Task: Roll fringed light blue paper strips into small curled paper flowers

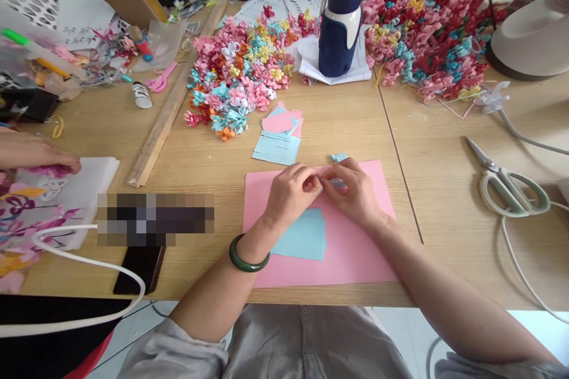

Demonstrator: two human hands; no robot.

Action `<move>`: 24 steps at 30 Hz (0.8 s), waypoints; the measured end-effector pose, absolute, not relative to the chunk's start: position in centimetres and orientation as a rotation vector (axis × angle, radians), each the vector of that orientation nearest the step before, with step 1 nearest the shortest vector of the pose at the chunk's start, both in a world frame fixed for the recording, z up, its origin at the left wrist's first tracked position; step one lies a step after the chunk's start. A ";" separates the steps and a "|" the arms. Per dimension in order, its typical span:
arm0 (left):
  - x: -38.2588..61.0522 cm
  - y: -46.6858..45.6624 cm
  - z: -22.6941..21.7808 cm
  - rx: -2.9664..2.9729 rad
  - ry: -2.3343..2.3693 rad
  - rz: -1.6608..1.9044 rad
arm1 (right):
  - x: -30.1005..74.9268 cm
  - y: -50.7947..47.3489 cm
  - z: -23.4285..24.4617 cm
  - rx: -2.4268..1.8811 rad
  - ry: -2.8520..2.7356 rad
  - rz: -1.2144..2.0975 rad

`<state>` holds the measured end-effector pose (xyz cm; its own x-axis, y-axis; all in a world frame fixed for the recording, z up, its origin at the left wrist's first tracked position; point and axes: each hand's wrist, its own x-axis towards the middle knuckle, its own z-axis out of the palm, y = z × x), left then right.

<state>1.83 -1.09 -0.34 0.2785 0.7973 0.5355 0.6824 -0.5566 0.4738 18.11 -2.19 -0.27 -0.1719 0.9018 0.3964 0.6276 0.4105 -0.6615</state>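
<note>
My left hand (294, 192) and my right hand (351, 189) meet at the fingertips above a pink sheet (360, 260). Both are closed in a pinch. A small light blue paper strip (336, 183) shows inside the curl of my right hand; its end at the fingertips is hidden. Cut light blue paper pieces (300, 240) lie on the sheet below my left hand. A small folded blue piece (338, 157) rests just beyond my right hand. Farther out are slit blue paper (276, 148) and pink paper pieces (278, 122).
Heaps of colourful paper curls (249, 65) flank a dark blue bottle (340, 29). Scissors (511, 183) lie at right, a wooden strip (166, 112) at left. Near a phone (140, 266) runs a white cable (84, 254). Another person's hand (40, 151) is at far left.
</note>
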 end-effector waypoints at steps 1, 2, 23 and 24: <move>1.9 -1.1 -0.4 2.401 1.398 1.133 | 18.1 -2.2 -0.3 -1.304 -1.895 0.453; 1.9 -1.1 -0.4 2.406 1.397 1.125 | 18.1 -2.2 -0.2 -1.307 -1.889 0.459; 1.8 -0.9 0.5 1.952 1.205 1.102 | 18.4 -2.3 0.1 -1.412 -1.774 0.487; 1.8 -0.9 0.5 1.964 1.207 1.100 | 18.4 -2.3 0.1 -1.412 -1.775 0.483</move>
<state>1.79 -0.91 0.46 0.2512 0.9043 0.3452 0.4271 -0.4236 0.7988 18.37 -2.32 0.10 -0.0578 0.9358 0.3477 0.6303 0.3043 -0.7142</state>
